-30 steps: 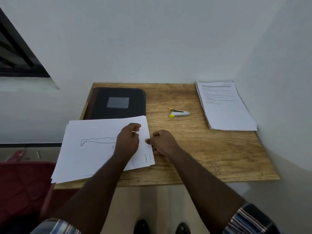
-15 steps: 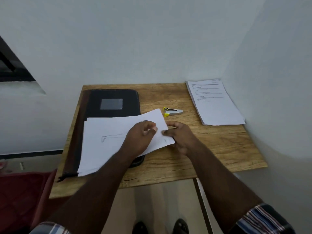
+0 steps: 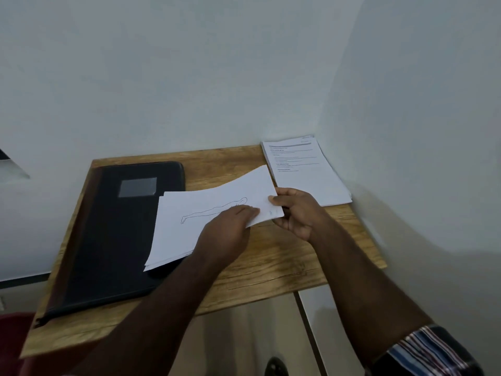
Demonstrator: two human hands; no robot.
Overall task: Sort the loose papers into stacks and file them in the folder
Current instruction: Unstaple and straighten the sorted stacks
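Observation:
A thin stack of white sheets [image 3: 189, 226], the top one bearing an outline drawing of a body, is lifted over the middle of the wooden table [image 3: 271, 264]. My left hand [image 3: 227, 234] grips its near edge. My right hand [image 3: 295, 213] pinches its right end, thumb on top. A closed black zip folder [image 3: 113, 232] lies flat on the table's left side, partly under the sheets. A second stack of printed pages [image 3: 306, 175] lies in the far right corner against the wall.
White walls close the table in at the back and on the right. The table's front edge is near my body, with pale floor and my shoe [image 3: 273, 367] below. Something red [image 3: 10, 335] sits low at the left.
Both hands have carried the drawing sheets from the table's front left toward the middle and right, lifting them. The sheets now hide the yellow and silver staple remover. The camera has turned right.

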